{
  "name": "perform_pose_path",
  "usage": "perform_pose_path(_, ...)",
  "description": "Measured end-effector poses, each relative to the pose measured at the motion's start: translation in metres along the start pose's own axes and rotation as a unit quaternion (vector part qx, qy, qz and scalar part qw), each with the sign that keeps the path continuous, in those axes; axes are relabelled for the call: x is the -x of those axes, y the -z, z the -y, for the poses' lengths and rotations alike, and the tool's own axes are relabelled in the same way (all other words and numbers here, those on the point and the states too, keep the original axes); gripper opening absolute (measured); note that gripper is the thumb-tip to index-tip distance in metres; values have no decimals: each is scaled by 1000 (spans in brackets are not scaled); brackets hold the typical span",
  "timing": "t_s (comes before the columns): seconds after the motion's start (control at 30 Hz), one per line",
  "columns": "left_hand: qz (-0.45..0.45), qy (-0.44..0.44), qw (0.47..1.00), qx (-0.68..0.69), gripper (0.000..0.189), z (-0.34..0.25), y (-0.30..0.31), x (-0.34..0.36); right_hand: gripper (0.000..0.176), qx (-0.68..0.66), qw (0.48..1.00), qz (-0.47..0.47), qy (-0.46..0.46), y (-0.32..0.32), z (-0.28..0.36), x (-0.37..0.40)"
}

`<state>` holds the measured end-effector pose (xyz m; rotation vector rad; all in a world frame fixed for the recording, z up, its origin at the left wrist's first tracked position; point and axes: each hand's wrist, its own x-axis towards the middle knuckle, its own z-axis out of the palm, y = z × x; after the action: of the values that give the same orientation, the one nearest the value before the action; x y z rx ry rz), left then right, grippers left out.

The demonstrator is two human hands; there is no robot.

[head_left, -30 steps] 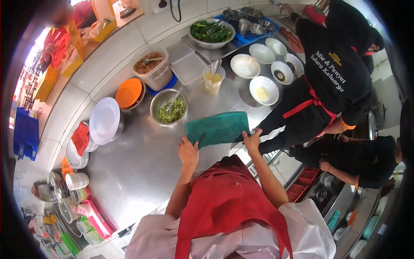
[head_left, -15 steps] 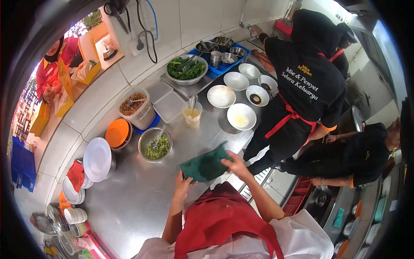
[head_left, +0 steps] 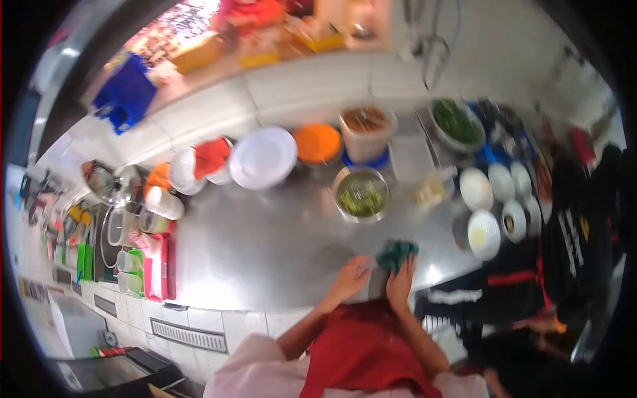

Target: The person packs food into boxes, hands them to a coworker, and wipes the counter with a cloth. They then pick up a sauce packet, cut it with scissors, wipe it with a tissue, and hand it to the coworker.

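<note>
A dark green cloth [head_left: 396, 254], bunched up, is at the front edge of the steel table [head_left: 265, 249]. My right hand [head_left: 401, 281] grips its lower side. To the left of the cloth is my left hand [head_left: 350, 278], slightly apart from it, with fingers loosely stretched and nothing plainly in them; blur softens their outline. Beyond both hands stands a metal bowl [head_left: 362, 194] of chopped greens with a utensil in it. A clear container [head_left: 431, 191] with yellowish contents is at the right of that bowl.
White bowls [head_left: 484, 235] stand at the right, beside a person in black [head_left: 570, 225]. Along the wall are a brown-filled tub [head_left: 367, 136], orange plates [head_left: 317, 142], white plates [head_left: 263, 158] and a leafy-greens bowl [head_left: 458, 125]. A pink tray [head_left: 159, 265] sits far left.
My view has swung left. The cloth, spread between both hands before, is now bunched at my right hand, and my left hand has come away from it.
</note>
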<state>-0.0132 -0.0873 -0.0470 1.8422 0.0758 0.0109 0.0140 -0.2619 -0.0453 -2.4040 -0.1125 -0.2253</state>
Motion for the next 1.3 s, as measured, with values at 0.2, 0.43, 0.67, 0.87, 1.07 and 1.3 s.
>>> perform_pose_path(0.2, -236, 28, 968, 75, 15, -14, 109, 21, 56, -13, 947, 222, 232, -66, 69, 22)
perform_pose_path(0.43, -307, 41, 949, 59, 15, -56, 160, 27, 48, -310, 770, 556, 34, -50, 109, 54)
perform_pose_path(0.67, -336, 72, 939, 10, 12, -32, 157, 59, 51, -154, 960, 230, -33, 95, 23, -25)
perform_pose_path(0.87, -397, 136, 907, 43, 11, -24, 166, 106, 57, 63, 968, 231, 74, 80, -11, -43)
perform_pose_path(1.07, -493, 163, 853, 44, 11, -3, 220, 162, 45, -3, 959, 237, 157, 38, 69, -29)
perform_pose_path(1.3, -519, 189, 832, 55, 10, 25, 304, 182, 33, -240, 922, 201, 227, -32, 297, -148)
